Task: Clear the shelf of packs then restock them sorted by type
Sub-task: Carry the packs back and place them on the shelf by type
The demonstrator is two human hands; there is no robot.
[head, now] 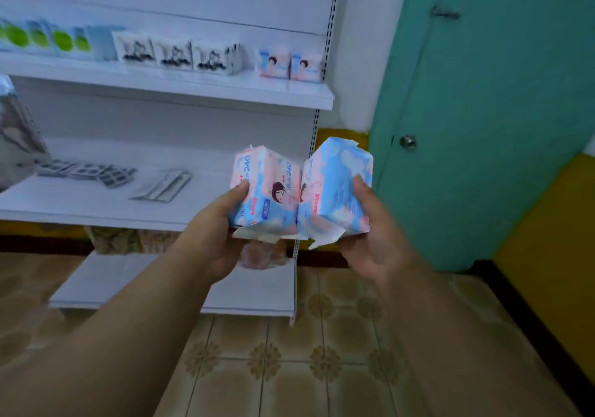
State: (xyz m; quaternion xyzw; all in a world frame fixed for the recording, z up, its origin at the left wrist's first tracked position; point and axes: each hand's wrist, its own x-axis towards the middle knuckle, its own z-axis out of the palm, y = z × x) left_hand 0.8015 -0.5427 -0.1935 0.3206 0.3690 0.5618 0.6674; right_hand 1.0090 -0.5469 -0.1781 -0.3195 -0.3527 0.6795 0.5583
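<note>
My left hand (222,233) grips a pink-and-blue pack (265,188) marked 240, thumb on its left side. My right hand (370,239) grips a second pink-and-blue pack (335,188) beside it; the two packs touch in the middle. Both are held in front of the white shelf unit, at the level of the middle shelf (96,204). On the upper shelf (193,84) stand two matching pink packs (289,64) at the right end, three white packs with black print (177,54) in the middle, and several green-and-blue packs (48,39) at the left.
Flat grey packs (87,171) and a silver strip (162,186) lie on the middle shelf. A bottom shelf (180,287) sits near the tiled floor, with blurry bags (119,238) behind it. A teal door (483,126) stands to the right. A blurred plastic bag (16,133) hangs at the left edge.
</note>
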